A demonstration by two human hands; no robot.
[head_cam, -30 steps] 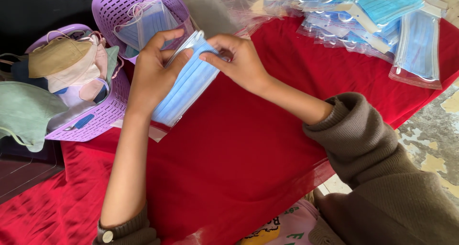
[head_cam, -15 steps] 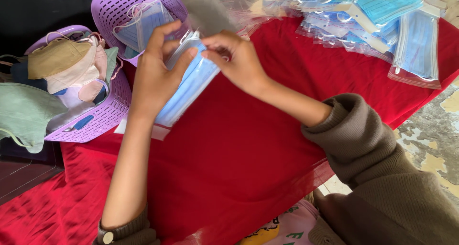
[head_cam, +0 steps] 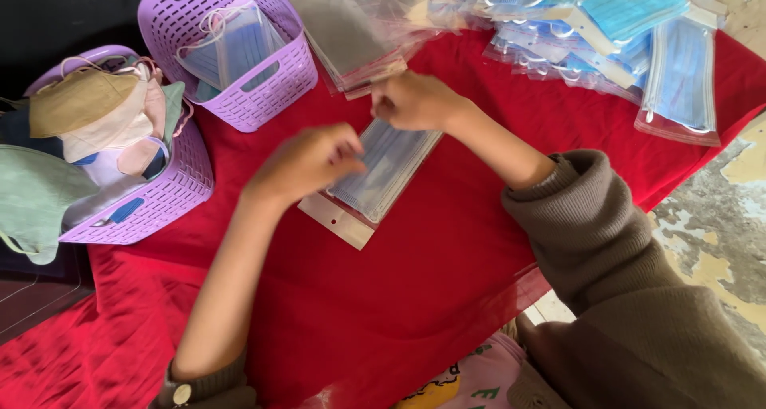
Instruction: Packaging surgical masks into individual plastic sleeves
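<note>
Red cloth [head_cam: 447, 297] is covering the whole work surface and carrying everything else. Two lilac plastic baskets are sitting at its far left: the nearer basket [head_cam: 179, 189] is holding cloth masks in tan, green and white, and the farther basket [head_cam: 279, 74] is holding a few blue pleated masks. A stack of empty clear bags [head_cam: 351, 34] is lying just beyond the hands, and a heap of already bagged blue masks [head_cam: 630, 50] is spreading across the far right.

Between the hands, a clear bag of blue masks [head_cam: 383, 169] is lying flat on the cloth, its white header strip pointing toward the person. The left hand [head_cam: 307, 163] is resting over the bag's near left side with fingers curled together, pressing down on it. The right hand [head_cam: 415, 102] is pinching at the bag's far end, fingers closed; motion blur is hiding exactly what they are clamping.

The packet is probably very light, soft and floppy, with slick film that could slide between fingers. The stiffer header strip or the edges are looking like the surest places to grip.
</note>
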